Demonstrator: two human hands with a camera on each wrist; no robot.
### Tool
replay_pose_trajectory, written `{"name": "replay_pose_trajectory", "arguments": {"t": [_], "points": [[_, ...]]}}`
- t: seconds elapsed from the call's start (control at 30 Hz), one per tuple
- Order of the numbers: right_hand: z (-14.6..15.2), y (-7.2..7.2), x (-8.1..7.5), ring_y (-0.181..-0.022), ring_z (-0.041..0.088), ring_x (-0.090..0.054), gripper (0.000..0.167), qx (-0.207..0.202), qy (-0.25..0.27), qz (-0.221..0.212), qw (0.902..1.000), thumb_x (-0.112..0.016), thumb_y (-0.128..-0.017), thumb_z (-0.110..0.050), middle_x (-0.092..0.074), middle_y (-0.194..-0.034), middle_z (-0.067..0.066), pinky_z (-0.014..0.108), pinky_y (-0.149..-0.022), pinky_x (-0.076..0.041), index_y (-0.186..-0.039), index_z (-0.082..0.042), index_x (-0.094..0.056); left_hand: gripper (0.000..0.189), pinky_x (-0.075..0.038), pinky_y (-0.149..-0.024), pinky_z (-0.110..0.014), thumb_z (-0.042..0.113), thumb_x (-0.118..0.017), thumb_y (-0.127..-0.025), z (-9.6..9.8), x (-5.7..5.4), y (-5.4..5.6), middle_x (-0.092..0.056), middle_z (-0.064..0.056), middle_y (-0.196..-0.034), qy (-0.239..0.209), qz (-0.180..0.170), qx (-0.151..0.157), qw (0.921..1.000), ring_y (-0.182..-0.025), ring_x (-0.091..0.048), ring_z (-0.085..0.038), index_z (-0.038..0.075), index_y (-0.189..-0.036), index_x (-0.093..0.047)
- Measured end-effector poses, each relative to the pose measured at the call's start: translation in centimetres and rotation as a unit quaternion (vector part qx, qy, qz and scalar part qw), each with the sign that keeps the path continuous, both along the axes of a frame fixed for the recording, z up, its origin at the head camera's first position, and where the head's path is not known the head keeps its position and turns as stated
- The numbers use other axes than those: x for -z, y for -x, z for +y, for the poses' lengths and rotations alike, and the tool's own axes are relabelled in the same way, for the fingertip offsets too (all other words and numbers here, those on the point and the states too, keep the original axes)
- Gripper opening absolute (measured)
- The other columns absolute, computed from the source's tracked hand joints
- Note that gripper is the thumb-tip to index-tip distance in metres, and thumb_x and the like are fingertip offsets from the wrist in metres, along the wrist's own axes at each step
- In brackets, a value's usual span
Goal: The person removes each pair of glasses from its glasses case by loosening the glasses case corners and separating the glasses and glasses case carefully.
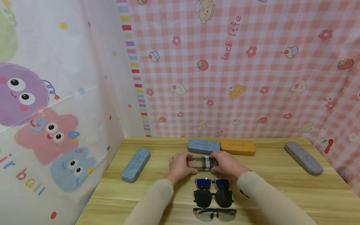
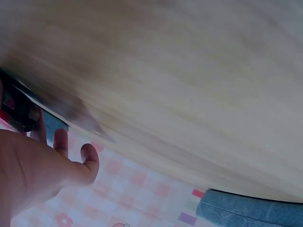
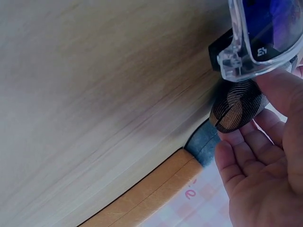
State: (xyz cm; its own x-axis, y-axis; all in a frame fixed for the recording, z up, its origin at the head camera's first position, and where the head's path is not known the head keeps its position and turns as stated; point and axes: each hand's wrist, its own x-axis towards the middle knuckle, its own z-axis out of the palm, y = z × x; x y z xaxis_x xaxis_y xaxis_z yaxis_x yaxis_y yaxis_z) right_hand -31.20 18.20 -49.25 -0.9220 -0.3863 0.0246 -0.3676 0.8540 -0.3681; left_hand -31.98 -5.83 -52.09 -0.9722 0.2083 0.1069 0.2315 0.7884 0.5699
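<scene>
Half-rimmed glasses (image 1: 215, 210) lie nearest, this side of both hands. Left hand (image 1: 180, 165) and right hand (image 1: 226, 164) grip a tan, black-and-white plaid case (image 1: 201, 163) between them; only the right wrist view shows its rounded end.

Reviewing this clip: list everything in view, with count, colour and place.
Plaid case: 1, black-beige-white with red, between both hands
Blue cases: 2, blue, table's left and back middle
Orange case: 1, orange, beside the back blue one
Grey case: 1, grey, table's right
Glasses: 3 pairs, clear-framed with blue lenses, black, dark-trimmed with pale lenses, front middle
Table: 1, wood-toned, below
Checked cloth: pink-white, behind
Cartoon cloth: white, left
Small black item: 1, by right sleeve, unclear
Sleeves: 2, cream, front
Left hand, right hand: gripping plaid case ends
</scene>
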Motion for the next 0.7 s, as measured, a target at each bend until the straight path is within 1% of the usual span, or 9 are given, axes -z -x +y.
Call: {"name": "replay_pose_trajectory", "arguments": {"t": [0.2, 0.4, 0.53, 0.7], "points": [[0.3, 0.0, -0.1, -0.104, 0.02, -0.066, 0.044, -0.013, -0.002, -0.003, 0.9999, -0.089, -0.09, -0.025, -0.075, -0.12, 0.009, 0.048, -0.1, -0.057, -0.127, -0.006, -0.073, 0.065, -0.033, -0.11, -0.053, 0.033, -0.102, -0.071, 0.2, 0.0, -0.1, -0.077, -0.003, -0.127, -0.009, 0.003, -0.008, 0.9999, -0.121, -0.061, -0.029, 0.018, -0.128, -0.074], [0.6, 0.2, -0.3, -0.1, 0.019, -0.067, 0.039, -0.033, -0.012, 0.007, 0.9994, -0.086, -0.093, -0.023, -0.076, -0.115, 0.008, 0.047, -0.098, -0.058, -0.125, -0.005, -0.073, 0.067, -0.033, -0.111, -0.054, 0.033, -0.103, -0.07, 0.3, 0.2, 0.3, -0.077, -0.001, -0.13, -0.019, -0.003, -0.012, 0.9997, -0.124, -0.062, -0.03, 0.019, -0.129, -0.074], [0.7, 0.2, -0.4, -0.105, 0.021, -0.069, 0.04, -0.036, -0.015, 0.005, 0.9992, -0.085, -0.094, -0.023, -0.076, -0.118, 0.01, 0.048, -0.098, -0.058, -0.127, -0.004, -0.072, 0.065, -0.033, -0.113, -0.058, 0.035, -0.101, -0.074, 0.0, 0.1, 0.4, -0.076, 0.0, -0.133, -0.031, -0.011, 0.002, 0.9994, -0.127, -0.063, -0.031, 0.02, -0.131, -0.073], [0.7, 0.0, -0.5, -0.112, 0.025, -0.071, 0.045, -0.033, -0.008, -0.013, 0.9993, -0.083, -0.095, -0.024, -0.075, -0.125, 0.013, 0.051, -0.102, -0.058, -0.132, -0.002, -0.07, 0.057, -0.031, -0.116, -0.063, 0.035, -0.094, -0.083, -0.8, -0.2, 0.6, -0.075, -0.001, -0.135, -0.047, -0.032, 0.038, 0.9976, -0.13, -0.065, -0.032, 0.021, -0.134, -0.072]]}}
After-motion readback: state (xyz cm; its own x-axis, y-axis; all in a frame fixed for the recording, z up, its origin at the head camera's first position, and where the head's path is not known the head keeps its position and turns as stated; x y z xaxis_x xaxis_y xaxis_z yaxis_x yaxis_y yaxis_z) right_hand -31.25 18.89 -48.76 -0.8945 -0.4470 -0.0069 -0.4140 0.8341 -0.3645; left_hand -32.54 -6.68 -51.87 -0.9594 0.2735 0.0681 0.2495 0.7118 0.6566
